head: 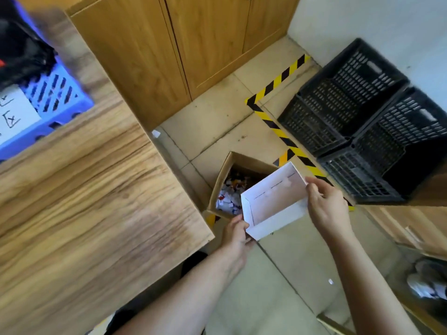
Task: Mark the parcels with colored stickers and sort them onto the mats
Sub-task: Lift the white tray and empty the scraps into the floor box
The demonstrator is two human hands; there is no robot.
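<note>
A white open-topped paper box point(275, 201) hangs in the air beside the table, over the floor. My left hand point(235, 234) grips its near left corner from below. My right hand point(326, 204) holds its right end, with the thumb on the rim. The box looks empty inside, with faint dashed marks on its far wall. Right behind it on the floor stands a brown cardboard carton point(227, 170) full of torn paper scraps in white, red and blue. No stickers or mats are in view.
A wooden table point(84, 189) fills the left side, with a blue slotted basket point(55, 97) holding black items at its far left. Two black plastic crates point(358, 117) sit on the floor at right, behind yellow-black tape point(278, 81). Wooden cabinets stand behind.
</note>
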